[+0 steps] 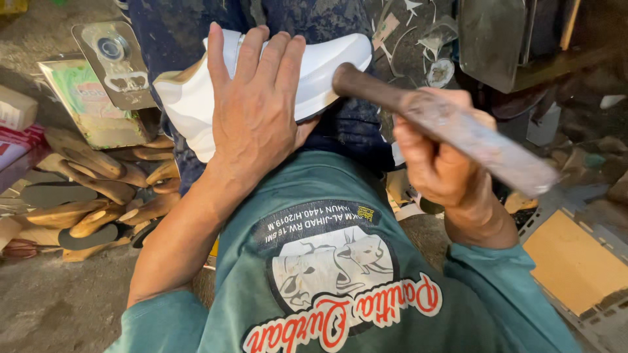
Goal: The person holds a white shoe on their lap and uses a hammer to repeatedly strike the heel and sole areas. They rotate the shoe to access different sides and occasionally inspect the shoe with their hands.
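Fingers point(252, 59) of left hand point(255, 117) lay spread flat on white shoe point(327, 65), right hand point(435, 153) clenched around hammer point(451, 127), head touching shoe's edge, cluttered floor point(59, 301) alongside.

Shoemaking workshop: wooden shoe lasts point(98, 189) heaped on dusty floor point(46, 307), offcut scraps point(405, 26), cardboard sheet point(572, 261).

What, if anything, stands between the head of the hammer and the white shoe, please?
Nothing visible: the hammer in the right hand has its head at the white shoe, while the left hand presses farther back.
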